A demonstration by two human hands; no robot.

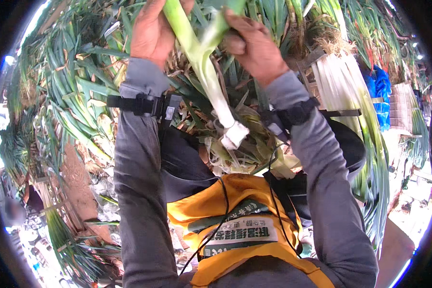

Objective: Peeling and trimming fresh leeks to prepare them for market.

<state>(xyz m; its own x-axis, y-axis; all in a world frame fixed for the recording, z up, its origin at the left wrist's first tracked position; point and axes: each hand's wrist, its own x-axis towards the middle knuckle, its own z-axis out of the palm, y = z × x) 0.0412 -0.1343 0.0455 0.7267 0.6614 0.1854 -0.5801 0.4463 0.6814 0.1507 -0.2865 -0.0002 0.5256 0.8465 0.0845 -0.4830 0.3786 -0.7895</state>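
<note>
A single leek (209, 79) hangs between my hands, its white root end pointing down towards my lap. My left hand (151, 36) is closed about its green upper part, with the fingertips partly cut off by the top edge. My right hand (254, 45) pinches a green leaf that splits away from the stalk to the right, slightly blurred. Beneath the white end, pale peeled leaves and skins (240, 158) lie heaped between my knees.
Piles of leeks (81, 81) with long green leaves spread on the left and beyond my hands. On the right stands a bundle of clean white-stemmed leeks (341, 81), near a blue plastic bag (380, 96). Another tied bundle (65, 235) lies at lower left. I wear an orange apron (192, 211).
</note>
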